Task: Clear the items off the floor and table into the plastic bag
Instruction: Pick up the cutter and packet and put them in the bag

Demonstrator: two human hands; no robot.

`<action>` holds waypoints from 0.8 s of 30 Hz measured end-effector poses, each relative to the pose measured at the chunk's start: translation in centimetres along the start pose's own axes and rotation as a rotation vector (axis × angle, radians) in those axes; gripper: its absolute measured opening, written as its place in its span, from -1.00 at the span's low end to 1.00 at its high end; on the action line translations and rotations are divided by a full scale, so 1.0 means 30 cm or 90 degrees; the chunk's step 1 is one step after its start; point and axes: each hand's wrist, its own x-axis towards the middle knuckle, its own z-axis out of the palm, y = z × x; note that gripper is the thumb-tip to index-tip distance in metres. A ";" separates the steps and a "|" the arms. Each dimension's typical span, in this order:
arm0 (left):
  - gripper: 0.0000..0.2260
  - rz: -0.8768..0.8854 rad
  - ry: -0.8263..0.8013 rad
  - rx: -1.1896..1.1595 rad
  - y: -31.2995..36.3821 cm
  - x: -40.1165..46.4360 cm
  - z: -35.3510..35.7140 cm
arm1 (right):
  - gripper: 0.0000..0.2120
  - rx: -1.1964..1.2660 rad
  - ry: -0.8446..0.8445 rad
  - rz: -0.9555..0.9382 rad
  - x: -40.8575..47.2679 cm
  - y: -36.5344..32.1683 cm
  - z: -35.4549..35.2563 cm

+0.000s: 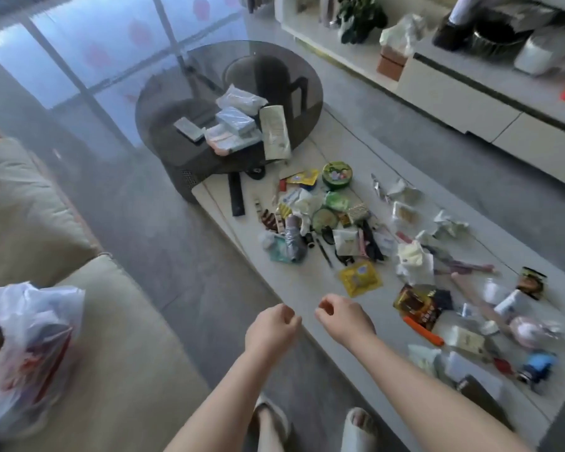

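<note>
Litter covers the low table [307,288], with packets on the round glass table [163,102] beyond. Left of the low table, the plastic bag [30,347] sits part-filled on the sofa [118,337]. Left hand [271,331] and right hand [343,316] hover at its near edge, fingers loosely curled, holding nothing.

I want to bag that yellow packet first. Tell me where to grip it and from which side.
Pinch the yellow packet at its near corner, coming from the table's front edge where the right hand hovers. It lies flat and thin on the low table, so slide a thumb under that free edge; clutter crowds its far side.
</note>
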 end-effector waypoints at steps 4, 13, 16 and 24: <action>-0.75 0.021 -0.026 0.039 0.189 -0.043 0.155 | -0.78 0.043 0.013 0.057 -0.072 0.252 -0.105; -0.76 0.061 -0.082 0.107 0.457 -0.094 0.446 | -0.81 0.148 0.031 0.173 -0.156 0.699 -0.237; -0.77 0.065 -0.096 0.135 0.478 -0.093 0.518 | -0.80 0.179 0.033 0.217 -0.174 0.806 -0.219; -0.73 0.053 -0.163 0.203 0.440 0.021 0.718 | -0.74 0.191 0.022 0.280 -0.140 0.989 -0.093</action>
